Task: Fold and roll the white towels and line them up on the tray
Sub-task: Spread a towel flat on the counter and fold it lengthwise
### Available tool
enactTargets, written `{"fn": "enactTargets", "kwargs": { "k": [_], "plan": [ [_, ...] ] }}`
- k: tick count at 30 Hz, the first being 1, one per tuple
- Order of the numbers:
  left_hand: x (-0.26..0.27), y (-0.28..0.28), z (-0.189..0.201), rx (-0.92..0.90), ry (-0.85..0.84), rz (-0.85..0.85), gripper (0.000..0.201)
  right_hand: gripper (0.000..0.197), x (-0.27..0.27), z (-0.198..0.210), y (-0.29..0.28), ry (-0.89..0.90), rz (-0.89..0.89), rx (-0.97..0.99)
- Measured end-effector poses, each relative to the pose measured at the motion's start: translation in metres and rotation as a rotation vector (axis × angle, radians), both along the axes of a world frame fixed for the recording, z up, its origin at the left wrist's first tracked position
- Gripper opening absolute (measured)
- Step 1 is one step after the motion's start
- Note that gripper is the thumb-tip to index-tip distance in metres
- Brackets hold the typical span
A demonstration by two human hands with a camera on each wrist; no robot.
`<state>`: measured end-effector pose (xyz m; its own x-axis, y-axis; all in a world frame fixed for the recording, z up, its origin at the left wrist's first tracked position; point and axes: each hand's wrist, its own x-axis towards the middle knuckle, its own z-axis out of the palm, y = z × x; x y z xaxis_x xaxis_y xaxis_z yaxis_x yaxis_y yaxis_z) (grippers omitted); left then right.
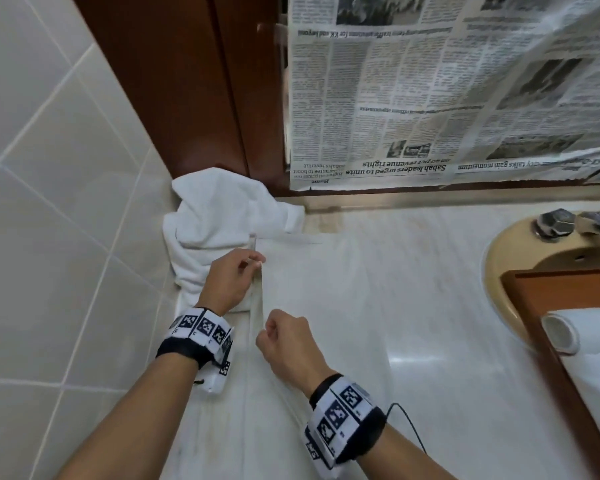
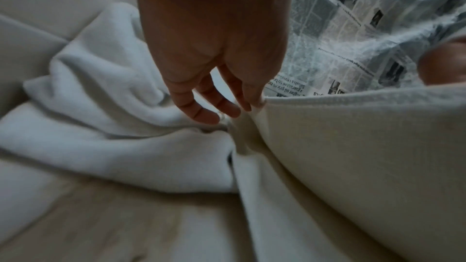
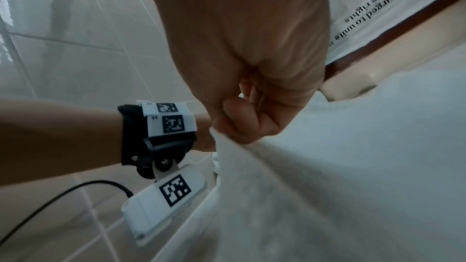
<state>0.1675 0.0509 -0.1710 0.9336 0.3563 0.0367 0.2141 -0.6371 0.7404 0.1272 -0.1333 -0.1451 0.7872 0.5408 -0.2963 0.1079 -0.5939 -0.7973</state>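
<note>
1. Where it lies spread on the counter, the towel has its left edge lifted.
2. Left hand pinches that edge; right hand pinches it at 5 o'clock of the left.
3. Heap at 11 o'clock; tray with a roll at 3 o'clock.

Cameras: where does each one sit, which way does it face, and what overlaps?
Head: on the head, looking down at the counter; both forearms, left hand and right hand pinch the spread towel.
Left wrist: along the left hand toward the crumpled towel and newspaper.
Right wrist: along the right hand toward the tiled wall; the left wrist shows.
Shared: all three show the spread towel and the newspaper.
</note>
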Motion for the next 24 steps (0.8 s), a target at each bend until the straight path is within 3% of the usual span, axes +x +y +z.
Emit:
{"fn": "enactTargets", "kwargs": {
  "k": [6,10,13,16,19,22,24],
  "plan": [
    [0.0,-0.001,-0.005,0.033,0.049,0.017,0.006,0.015,-0.004,-0.019,0.009,0.05,0.049,-0.062],
    [0.002,-0.005,-0.005,0.088,0.056,0.04,0.02,0.015,0.007,-0.016,0.0,0.072,0.09,-0.059],
    [-0.004,-0.018,-0.008,0.109,0.033,0.059,0.034,0.031,0.03,-0.02,-0.033,-0.145,0.075,-0.067],
    [-0.016,-0.037,-0.014,0.146,0.059,0.069,0.043,0.056,0.06,-0.031,-0.078,-0.35,0.112,-0.337],
    [-0.027,-0.059,-0.021,0.314,0.074,0.097,0.044,0.077,0.083,-0.043,-0.106,-0.395,0.187,-0.496],
    [-0.026,-0.08,-0.026,0.454,0.081,-0.062,0.04,0.085,0.087,-0.054,-0.107,-0.41,0.195,-0.506],
    [-0.019,-0.086,-0.034,0.493,0.177,-0.19,0.056,0.079,0.082,-0.062,-0.102,-0.413,0.214,-0.518]
  ]
}}
